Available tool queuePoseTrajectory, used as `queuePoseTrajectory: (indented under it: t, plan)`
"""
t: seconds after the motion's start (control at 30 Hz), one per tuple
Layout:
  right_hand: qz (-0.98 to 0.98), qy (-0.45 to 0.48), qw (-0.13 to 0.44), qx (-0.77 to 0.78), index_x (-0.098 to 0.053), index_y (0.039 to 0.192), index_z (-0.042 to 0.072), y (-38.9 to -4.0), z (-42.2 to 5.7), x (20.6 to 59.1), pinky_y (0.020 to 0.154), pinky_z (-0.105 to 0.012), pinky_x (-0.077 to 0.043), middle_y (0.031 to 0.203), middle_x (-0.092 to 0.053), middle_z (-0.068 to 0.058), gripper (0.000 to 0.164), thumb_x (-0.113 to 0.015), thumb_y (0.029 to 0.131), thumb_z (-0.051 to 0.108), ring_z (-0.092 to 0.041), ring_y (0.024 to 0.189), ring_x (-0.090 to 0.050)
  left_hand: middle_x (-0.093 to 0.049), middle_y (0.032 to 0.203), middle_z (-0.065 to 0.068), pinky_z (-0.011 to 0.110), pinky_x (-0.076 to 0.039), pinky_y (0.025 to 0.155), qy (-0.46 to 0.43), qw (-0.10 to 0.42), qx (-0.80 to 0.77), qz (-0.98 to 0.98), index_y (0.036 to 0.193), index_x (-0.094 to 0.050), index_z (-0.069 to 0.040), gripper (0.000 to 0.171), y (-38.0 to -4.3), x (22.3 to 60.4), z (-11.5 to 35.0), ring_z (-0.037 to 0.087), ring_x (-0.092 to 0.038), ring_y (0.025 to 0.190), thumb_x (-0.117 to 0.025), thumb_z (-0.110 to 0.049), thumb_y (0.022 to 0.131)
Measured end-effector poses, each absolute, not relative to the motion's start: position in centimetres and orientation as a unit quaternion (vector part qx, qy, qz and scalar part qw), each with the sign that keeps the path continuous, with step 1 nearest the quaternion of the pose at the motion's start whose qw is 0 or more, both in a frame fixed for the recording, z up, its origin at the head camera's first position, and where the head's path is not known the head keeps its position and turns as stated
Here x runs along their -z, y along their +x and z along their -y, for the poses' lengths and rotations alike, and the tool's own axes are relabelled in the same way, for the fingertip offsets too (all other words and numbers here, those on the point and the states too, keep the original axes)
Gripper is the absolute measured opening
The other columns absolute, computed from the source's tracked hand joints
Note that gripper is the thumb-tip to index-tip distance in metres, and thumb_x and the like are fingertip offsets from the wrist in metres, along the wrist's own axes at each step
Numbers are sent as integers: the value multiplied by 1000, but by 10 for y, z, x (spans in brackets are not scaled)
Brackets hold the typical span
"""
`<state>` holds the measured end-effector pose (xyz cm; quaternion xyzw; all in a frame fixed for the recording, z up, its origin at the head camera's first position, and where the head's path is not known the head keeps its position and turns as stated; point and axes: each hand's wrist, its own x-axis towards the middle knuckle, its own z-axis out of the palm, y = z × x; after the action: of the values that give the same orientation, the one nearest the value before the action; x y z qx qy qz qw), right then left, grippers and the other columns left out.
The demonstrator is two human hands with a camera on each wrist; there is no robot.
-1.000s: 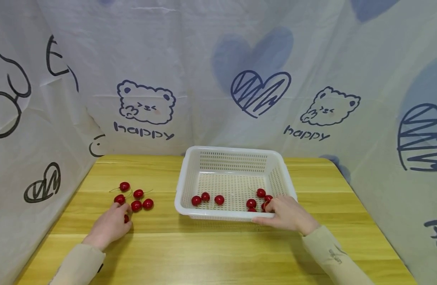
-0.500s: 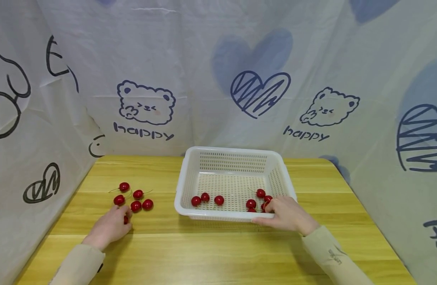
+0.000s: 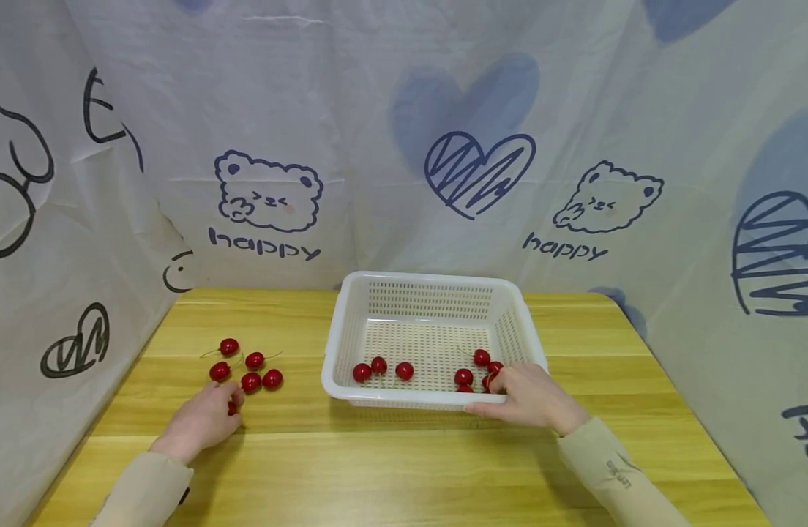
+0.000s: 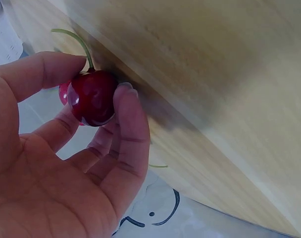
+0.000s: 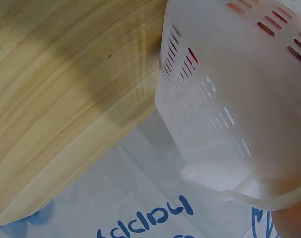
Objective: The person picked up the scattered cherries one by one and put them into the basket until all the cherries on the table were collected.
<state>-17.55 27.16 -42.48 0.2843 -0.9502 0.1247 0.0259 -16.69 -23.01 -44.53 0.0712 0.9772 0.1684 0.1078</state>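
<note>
In the head view, my left hand (image 3: 198, 419) is at the left of the table, around a red cherry (image 3: 232, 408). The left wrist view shows that cherry (image 4: 93, 97) pinched between thumb and fingertips, its green stem curving up past the thumb. Several more cherries (image 3: 251, 381) lie just beyond this hand. My right hand (image 3: 532, 395) grips the near right rim of a white plastic basket (image 3: 404, 397), thumb outside and fingers over the edge. From the right wrist, mostly the basket's slotted outer wall (image 5: 229, 89) shows. Inside the basket lie several cherries (image 3: 405, 371), some partly hidden by the right hand.
The wooden table (image 3: 378, 468) has a light striped grain. A pale cloth (image 3: 378, 146) printed with bears and hearts hangs behind it and along both sides. Bare tabletop separates the loose cherries from the basket.
</note>
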Motion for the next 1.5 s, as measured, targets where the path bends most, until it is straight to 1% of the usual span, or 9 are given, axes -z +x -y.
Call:
queuePoseTrajectory:
  t: [0.27,0.5,0.63,0.9,1.17,1.5]
  plan:
    - [950,285,30,-123,-30,48,26,-176,-272,426,41,-21,-18,46,-15,16,61,-50,77,76,-2,43,-21,-50,91,11,40,-44,64,66,107,-171,-977,94,-57,-7,15,-167,439,232,24,-49,76,-62,-9,80]
    - [950,287,27,-124,-30,48,26,-177,-272,425,42,-21,-18,45,-15,16,61,-50,77,76,-2,42,-21,-50,90,11,40,-42,64,75,86,-170,-979,94,-57,-7,15,-168,434,233,24,-47,77,-61,-9,80]
    - [950,286,27,-125,-30,48,26,-176,-272,424,42,-21,-18,45,-15,16,61,-50,77,76,-2,42,-21,-51,92,12,40,-42,62,78,80,-172,-979,95,-57,-7,14,-169,430,232,24,-47,76,-61,-10,81]
    - [949,287,27,-125,-30,48,26,-175,-271,423,41,-20,-18,46,-14,16,61,-50,77,75,-1,42,-21,-50,91,13,40,-43,61,74,78,-170,-980,99,-57,-2,20,-171,423,232,25,-47,75,-62,-13,83]
    - [950,285,22,-128,-30,48,25,-176,-272,425,41,-20,-17,45,-15,16,61,-50,77,75,-2,42,-20,-48,87,11,38,-41,59,77,69,-164,-981,98,-57,-3,20,-173,417,231,25,-46,73,-62,-12,81]
    - [950,285,25,-127,-29,49,25,-175,-271,424,42,-20,-17,46,-14,16,61,-50,77,75,-1,43,-21,-50,86,10,36,-40,57,93,34,-170,-980,96,-58,-1,17,-174,411,226,23,-45,69,-63,-11,82]
